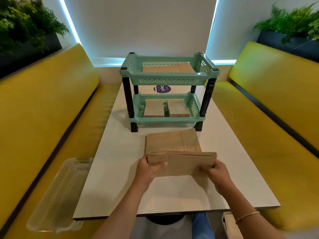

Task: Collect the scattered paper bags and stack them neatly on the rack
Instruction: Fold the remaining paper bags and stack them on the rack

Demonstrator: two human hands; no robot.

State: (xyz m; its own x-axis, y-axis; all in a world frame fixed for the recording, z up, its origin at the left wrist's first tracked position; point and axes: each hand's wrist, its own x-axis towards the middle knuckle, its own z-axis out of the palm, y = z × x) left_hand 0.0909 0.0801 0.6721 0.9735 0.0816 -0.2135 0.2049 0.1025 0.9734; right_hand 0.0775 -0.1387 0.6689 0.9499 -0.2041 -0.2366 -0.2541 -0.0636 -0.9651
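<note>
A stack of flat brown paper bags (183, 162) is held just above the white table (172, 195), gripped at its left end by my left hand (148, 169) and at its right end by my right hand (217, 171). Beyond it another brown bag (172, 141) lies flat on the table. Behind that stands a mint-green two-tier rack (165, 80) with black legs. Its top tier holds flat brown bags (169, 68). Two small piles of bags (154, 109) sit side by side in the bottom tier.
Yellow bench seats (43, 104) run along both sides of the table. A clear plastic basket (58, 195) rests on the left seat near the table's front corner. Planters with green plants (25, 23) stand behind both seat backs.
</note>
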